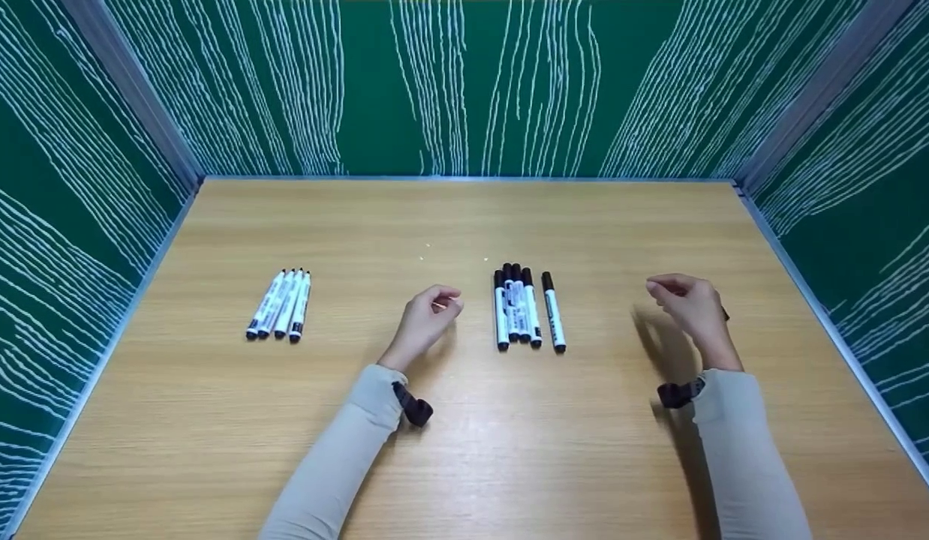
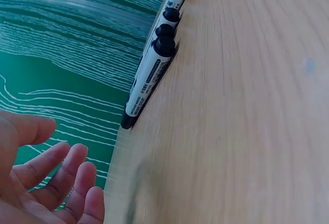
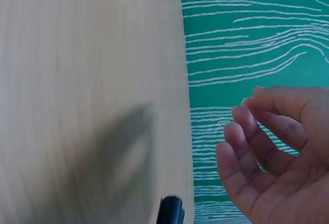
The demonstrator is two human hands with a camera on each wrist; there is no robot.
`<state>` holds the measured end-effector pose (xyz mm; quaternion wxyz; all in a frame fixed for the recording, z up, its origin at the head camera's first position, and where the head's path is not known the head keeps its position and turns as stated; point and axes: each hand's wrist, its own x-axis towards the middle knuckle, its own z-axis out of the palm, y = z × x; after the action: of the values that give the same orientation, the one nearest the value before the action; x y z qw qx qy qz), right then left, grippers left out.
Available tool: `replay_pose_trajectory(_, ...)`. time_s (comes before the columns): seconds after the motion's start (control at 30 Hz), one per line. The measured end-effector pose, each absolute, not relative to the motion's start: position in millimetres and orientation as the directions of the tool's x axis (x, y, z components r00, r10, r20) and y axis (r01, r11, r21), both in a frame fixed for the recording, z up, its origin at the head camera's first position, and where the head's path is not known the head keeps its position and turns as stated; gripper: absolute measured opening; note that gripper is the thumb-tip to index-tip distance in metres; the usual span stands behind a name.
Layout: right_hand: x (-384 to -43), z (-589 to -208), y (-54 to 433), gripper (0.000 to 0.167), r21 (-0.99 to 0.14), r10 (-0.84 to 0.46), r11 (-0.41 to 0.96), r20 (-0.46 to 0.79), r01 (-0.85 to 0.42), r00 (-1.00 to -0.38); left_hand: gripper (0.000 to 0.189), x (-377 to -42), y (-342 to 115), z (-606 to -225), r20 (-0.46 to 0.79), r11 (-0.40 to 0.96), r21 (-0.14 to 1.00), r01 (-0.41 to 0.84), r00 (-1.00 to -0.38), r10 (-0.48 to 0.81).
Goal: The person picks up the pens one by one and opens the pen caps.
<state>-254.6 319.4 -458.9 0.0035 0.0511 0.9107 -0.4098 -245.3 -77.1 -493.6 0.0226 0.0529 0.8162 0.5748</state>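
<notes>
My left hand (image 1: 428,319), its fingers loosely bent around nothing, hovers left of a row of white markers (image 1: 513,304) with black caps. In the left wrist view this hand (image 2: 51,178) is at the lower left, apart from the markers (image 2: 149,77). A single capped marker (image 1: 554,311) lies a little to the right of that row. Farther right, my right hand (image 1: 689,306) is raised over the table, its shadow beneath it. The right wrist view has the right hand (image 3: 272,152) with relaxed, empty fingers and a black marker end (image 3: 169,211) near the bottom edge.
Several more white markers (image 1: 281,306) with narrow dark tips lie side by side at the left. Small pale specks dot the wooden table (image 1: 584,450) behind the hands. Green panels (image 1: 374,90) with white wavy lines wall the table at the back and sides.
</notes>
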Motion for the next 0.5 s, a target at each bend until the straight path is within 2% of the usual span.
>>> replay_pose_trajectory(0.5, -260, -457, 289, 0.047, -0.822, 0.028, 0.568, -0.018, 0.031, -0.999, 0.033, -265, -37, -497, -0.021, 0.417, 0.908, 0.037, -0.991, 0.135)
